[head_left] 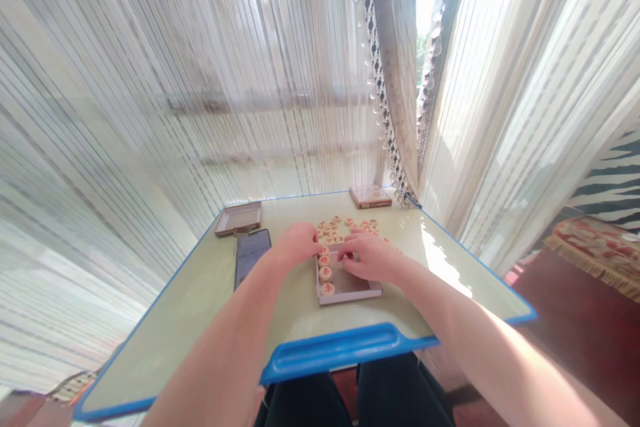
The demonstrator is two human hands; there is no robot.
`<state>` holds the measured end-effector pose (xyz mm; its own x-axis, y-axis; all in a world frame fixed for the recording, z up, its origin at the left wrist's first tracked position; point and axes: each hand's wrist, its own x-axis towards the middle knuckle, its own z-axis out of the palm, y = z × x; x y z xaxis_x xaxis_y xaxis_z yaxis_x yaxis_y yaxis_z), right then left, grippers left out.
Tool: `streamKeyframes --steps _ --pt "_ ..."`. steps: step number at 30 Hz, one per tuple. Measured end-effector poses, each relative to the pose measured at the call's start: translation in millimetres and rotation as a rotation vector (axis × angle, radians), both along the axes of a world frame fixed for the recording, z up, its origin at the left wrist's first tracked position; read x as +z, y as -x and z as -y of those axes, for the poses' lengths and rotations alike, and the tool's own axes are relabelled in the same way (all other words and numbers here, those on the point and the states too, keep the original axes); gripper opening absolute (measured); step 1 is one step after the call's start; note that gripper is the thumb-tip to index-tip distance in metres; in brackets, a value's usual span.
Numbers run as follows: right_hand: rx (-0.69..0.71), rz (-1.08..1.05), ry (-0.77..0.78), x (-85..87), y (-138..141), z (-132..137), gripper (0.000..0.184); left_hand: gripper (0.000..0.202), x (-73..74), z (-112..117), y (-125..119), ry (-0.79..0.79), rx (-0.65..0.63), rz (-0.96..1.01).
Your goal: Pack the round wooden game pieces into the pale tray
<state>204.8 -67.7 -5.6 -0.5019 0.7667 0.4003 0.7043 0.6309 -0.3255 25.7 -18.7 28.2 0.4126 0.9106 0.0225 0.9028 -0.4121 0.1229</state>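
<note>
A shallow open box (350,295) lies on the table, with a column of round Chinese chess pieces (325,274) marked in red along its left side. My left hand (299,242) is at the box's far left corner. Its curled fingers are beside the farthest piece of that column, and whatever they grip is hidden. Over the right part of the box is my right hand (369,256), its fingers bent and drawn in towards the thumb; I cannot make out what is between them. Loose Chinese chess pieces (332,232) are scattered just beyond the box, partly behind my right hand.
A phone (253,253) lies left of my left forearm. Behind it is an open box lid or tray (239,219). A closed flat box (370,196) sits at the far right. The pale tabletop (200,307) has a blue rim; curtains (280,80) hang behind it.
</note>
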Motion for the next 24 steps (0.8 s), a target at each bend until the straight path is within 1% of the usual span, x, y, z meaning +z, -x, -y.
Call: streamKeyframes --steps 2,4,7,9,11,13,15,20,24 --pt "-0.083 -0.064 -0.033 1.1 -6.2 -5.0 0.019 0.014 -1.4 -1.8 0.2 -0.003 -0.003 0.008" --pt "-0.196 -0.091 -0.062 2.3 -15.7 -11.8 0.020 0.015 -3.3 -4.1 0.3 -0.006 0.002 0.018" --pt "-0.435 -0.075 -0.068 3.4 -34.9 -22.4 0.023 0.016 -7.4 -8.1 0.3 -0.005 0.012 0.034" --pt "-0.603 -0.060 -0.035 3.4 -47.9 -27.7 0.025 0.018 -10.6 -11.0 0.8 -0.010 0.012 0.050" --pt "-0.709 -0.016 0.058 2.2 -57.7 -30.3 0.026 0.019 -13.7 -13.6 1.6 -0.017 0.010 0.065" --pt "-0.728 0.023 0.148 0.5 -62.5 -30.0 0.027 0.020 -15.9 -15.7 2.3 -0.023 0.021 0.076" --pt "-0.698 0.034 0.189 -1.0 -62.5 -28.2 0.027 0.020 -17.0 -17.0 2.8 -0.023 0.041 0.083" --pt "-0.681 0.044 0.196 -2.8 -55.9 -26.6 0.023 0.022 -18.5 -18.1 2.1 -0.015 0.079 0.064" --pt "-0.747 0.058 0.222 -5.2 -53.2 -30.2 0.023 0.027 -21.4 -18.1 0.0 -0.091 0.113 0.038"
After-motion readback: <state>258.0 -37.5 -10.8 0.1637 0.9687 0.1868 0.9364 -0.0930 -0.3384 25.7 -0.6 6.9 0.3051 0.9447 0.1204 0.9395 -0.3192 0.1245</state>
